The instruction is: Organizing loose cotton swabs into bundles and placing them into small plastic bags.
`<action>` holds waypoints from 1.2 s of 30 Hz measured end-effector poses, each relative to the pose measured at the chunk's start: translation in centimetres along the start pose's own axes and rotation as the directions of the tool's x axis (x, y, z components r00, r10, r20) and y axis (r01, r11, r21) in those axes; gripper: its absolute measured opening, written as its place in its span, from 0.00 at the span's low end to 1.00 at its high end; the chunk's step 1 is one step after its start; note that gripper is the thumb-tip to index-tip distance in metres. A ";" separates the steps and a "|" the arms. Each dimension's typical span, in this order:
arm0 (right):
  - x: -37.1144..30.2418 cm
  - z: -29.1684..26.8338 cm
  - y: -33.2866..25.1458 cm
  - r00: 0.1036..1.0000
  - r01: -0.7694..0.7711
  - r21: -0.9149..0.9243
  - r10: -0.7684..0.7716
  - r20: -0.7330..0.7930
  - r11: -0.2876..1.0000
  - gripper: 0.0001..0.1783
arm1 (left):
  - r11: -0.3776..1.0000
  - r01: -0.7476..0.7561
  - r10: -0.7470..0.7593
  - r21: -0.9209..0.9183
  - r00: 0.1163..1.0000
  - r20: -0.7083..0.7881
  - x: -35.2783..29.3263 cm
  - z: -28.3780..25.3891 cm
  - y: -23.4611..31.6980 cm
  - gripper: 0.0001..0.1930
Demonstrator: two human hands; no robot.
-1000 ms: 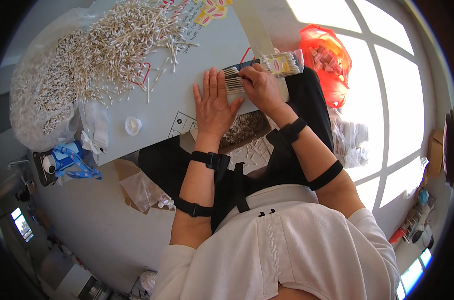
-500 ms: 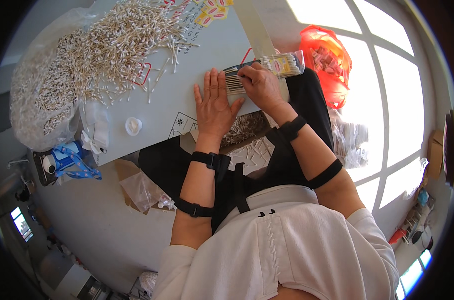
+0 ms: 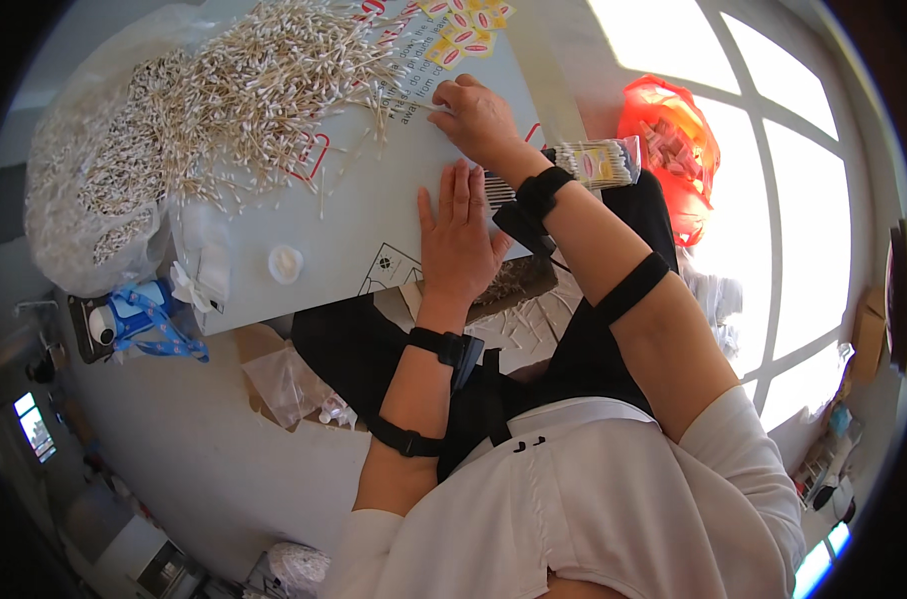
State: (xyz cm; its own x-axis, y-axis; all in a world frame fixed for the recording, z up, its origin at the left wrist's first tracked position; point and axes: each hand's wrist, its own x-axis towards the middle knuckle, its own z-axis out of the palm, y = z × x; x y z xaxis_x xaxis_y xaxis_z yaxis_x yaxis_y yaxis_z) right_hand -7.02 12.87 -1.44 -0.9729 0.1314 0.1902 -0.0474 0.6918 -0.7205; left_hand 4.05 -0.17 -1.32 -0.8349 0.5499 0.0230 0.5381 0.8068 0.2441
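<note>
My left hand [image 3: 456, 240] lies flat on the table, fingers stretched out, its fingertips beside a row of cotton swabs [image 3: 497, 190]. That row runs into a clear bag of swabs [image 3: 595, 163] with a yellow label, and my right forearm partly covers it. Farther up, my right hand [image 3: 481, 122] is closed in a pinch at the edge of the large heap of loose cotton swabs [image 3: 274, 85]. A thin swab stick appears to reach its fingertips from the heap.
A large clear bag [image 3: 59, 220] of swabs lies open at the left. Near it are a small white tub [image 3: 286, 265] and a blue strap [image 3: 159, 334]. Yellow labels [image 3: 463, 38] lie at the far edge. A red bag [image 3: 688, 200] stands right; an open box [image 3: 513, 283] sits below the table edge.
My right hand has moved from the swab row up and left to the edge of the heap. My left hand stays flat by the row. The whole view has shifted slightly.
</note>
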 end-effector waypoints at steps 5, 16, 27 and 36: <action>1.2 1.5 0.7 0.990 0.130 -0.240 -0.138 -0.018 0.962 0.08 | 0.999 0.010 -0.010 -0.043 1.000 -0.001 0.2 0.2 0.1 0.43; -3.4 -5.3 3.0 0.942 0.302 -0.289 -0.237 0.238 0.909 0.04 | 0.996 -0.006 -0.002 -0.094 0.996 -0.086 0.0 0.4 -0.1 0.44; -7.1 -6.4 2.9 0.969 0.236 -0.026 -0.234 0.077 0.971 0.05 | 0.968 -0.012 -0.036 -0.250 0.981 -0.188 -0.1 0.4 -0.9 0.40; -12.0 -0.4 0.4 0.905 0.004 0.710 0.299 -0.302 0.704 0.17 | 0.314 -0.146 -0.462 -0.938 0.839 -0.286 3.7 1.2 -0.7 0.28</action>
State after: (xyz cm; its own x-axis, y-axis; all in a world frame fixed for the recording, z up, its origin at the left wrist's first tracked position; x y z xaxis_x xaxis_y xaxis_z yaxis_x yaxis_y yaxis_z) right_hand 4.73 11.88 -3.71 -0.8261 0.5408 0.1580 -0.1984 -0.0167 -0.9800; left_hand 0.75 1.54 -2.58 -0.9826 0.0266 0.1836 0.1828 -0.0298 0.9827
